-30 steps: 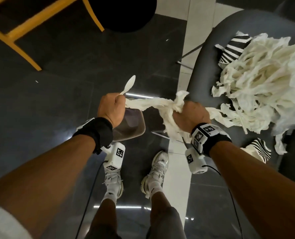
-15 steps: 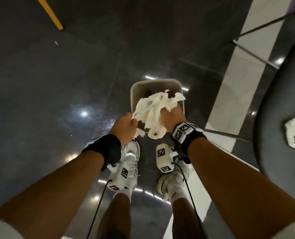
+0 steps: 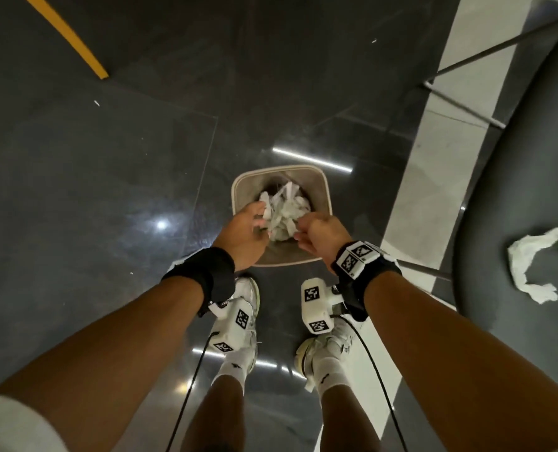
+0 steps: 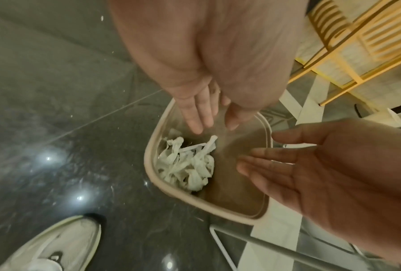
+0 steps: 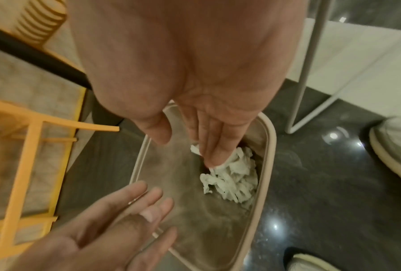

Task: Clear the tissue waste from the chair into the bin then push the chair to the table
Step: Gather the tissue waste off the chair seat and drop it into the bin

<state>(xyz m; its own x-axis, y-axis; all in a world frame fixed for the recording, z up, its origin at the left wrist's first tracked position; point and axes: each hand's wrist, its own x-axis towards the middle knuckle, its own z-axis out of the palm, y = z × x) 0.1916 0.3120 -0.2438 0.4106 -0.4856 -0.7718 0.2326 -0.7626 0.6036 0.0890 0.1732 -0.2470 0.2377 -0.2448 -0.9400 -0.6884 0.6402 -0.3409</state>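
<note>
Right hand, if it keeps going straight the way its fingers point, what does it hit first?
Most likely the crumpled white tissue strips lying in the beige plastic bin: the right hand points open-fingered down into it, though depth is unclear.

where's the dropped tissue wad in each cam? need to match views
Head: tissue wad inside the bin, centre frame, between the left hand and right hand.
Left wrist: wad against the bin's left wall.
Right wrist: wad toward the bin's right wall, below the fingertips.
Shared landmark: the bin's beige rim.
</note>
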